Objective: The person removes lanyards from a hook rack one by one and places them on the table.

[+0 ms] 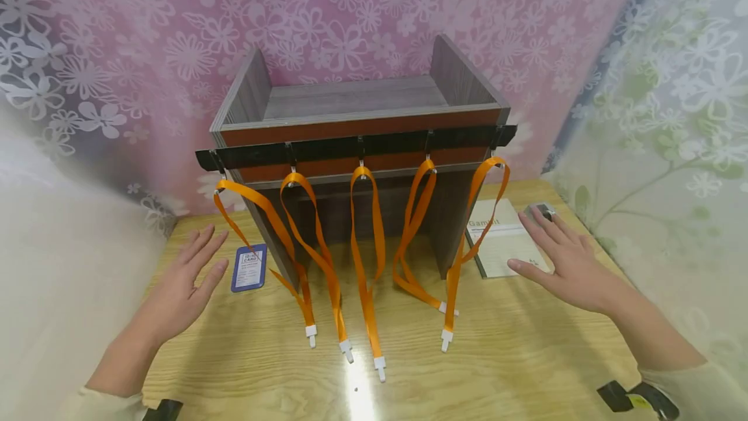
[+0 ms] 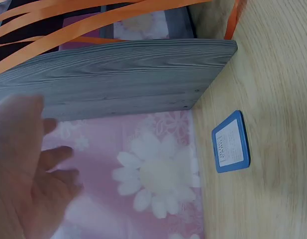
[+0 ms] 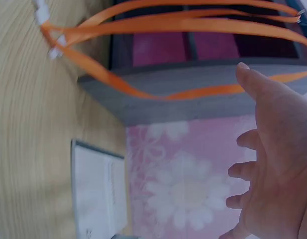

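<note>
While my empty left hand (image 1: 182, 283) hovers, fingers outstretched, the blue ID card holder (image 1: 249, 267) lies to its right near the desk's (image 1: 514, 356) left edge, lengthwise front-to-back; my right hand (image 1: 565, 268), equally empty and spread, is farther.

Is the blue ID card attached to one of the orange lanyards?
No, the left wrist view shows the blue ID card lying on the tabletop with none of the orange lanyards joined to it.

Blue card (image 1: 249, 269): small print unreadable
Notebook (image 1: 504, 253): partly behind an orange lanyard (image 1: 452, 297)
Grey object (image 1: 541, 206): partly hidden by the right hand (image 1: 563, 266); kind unclear
Left hand (image 2: 29, 167): cut off, blurred in left wrist view
</note>
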